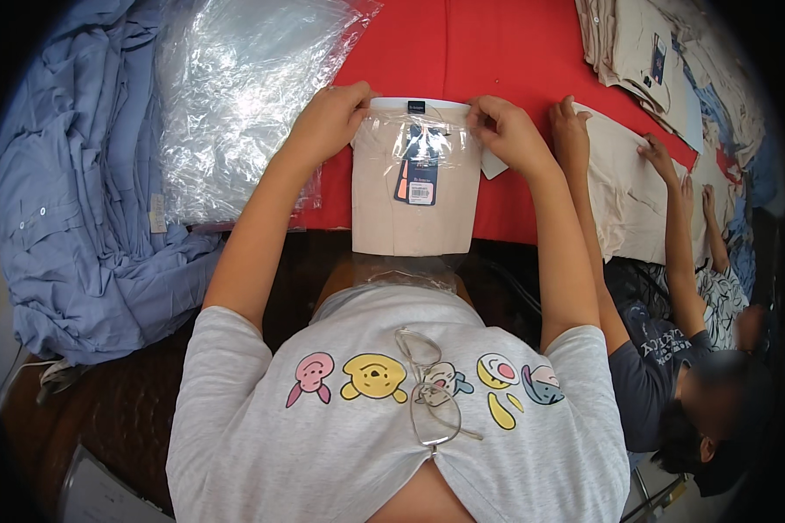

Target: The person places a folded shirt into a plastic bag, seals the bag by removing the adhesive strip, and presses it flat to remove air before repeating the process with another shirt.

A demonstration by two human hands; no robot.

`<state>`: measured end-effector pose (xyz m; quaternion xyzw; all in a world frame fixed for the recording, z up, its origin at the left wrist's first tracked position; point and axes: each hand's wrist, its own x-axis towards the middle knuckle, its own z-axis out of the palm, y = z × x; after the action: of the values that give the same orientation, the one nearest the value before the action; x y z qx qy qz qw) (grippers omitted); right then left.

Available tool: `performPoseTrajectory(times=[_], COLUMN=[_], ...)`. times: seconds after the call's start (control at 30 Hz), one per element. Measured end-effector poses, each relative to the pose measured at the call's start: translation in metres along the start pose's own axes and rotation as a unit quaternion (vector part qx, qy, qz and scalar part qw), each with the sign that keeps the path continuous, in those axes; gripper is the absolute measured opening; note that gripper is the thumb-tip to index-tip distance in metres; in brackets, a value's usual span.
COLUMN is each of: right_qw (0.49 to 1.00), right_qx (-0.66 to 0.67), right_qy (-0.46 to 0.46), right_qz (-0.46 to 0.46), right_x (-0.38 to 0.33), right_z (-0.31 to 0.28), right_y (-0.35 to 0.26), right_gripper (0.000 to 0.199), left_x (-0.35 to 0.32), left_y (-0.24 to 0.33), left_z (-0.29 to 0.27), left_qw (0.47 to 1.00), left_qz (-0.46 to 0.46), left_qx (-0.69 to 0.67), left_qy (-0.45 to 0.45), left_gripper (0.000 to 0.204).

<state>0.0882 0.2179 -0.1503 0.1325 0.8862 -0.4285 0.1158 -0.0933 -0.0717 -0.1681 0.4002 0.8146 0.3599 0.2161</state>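
A folded beige garment [384, 218] lies in front of me at the red table's near edge, its lower end reaching past that edge. It has a white strip and a small dark label at the top, and a dark blue hang tag [417, 170] on its middle. Shiny clear plastic covers its upper part, and more clear plastic [406, 272] shows below it, over my lap. My left hand [336, 113] is closed at the garment's upper left corner. At the upper right corner my right hand [508, 131] pinches with thumb and fingers; whether they grip cloth, plastic or both is hard to tell.
A stack of clear plastic bags [235, 113] lies left on the red tabletop [497, 52], beside heaped blue shirts [87, 218]. Beige garments [619, 44] are piled far right. Co-workers at right handle another beige garment [628, 192]. Eyeglasses [436, 418] hang from my shirt.
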Motion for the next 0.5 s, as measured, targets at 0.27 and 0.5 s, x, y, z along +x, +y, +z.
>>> performPoseTrajectory(times=[0.27, 0.5], right_qw=[0.86, 0.847], right_qx=[0.419, 0.501], right_qy=[0.232, 0.156], right_qz=[0.178, 0.082], right_x=[-0.124, -0.085], right_z=[0.106, 0.056], right_y=[0.032, -0.058], right_gripper=[0.042, 0.05], left_x=[-0.131, -0.091], left_y=[0.015, 0.096], left_z=[0.066, 0.023], left_qw=[0.884, 0.816], left_qz=[-0.281, -0.239], left_qx=[-0.349, -0.513], left_qy=[0.136, 0.12], left_gripper=[0.06, 0.058])
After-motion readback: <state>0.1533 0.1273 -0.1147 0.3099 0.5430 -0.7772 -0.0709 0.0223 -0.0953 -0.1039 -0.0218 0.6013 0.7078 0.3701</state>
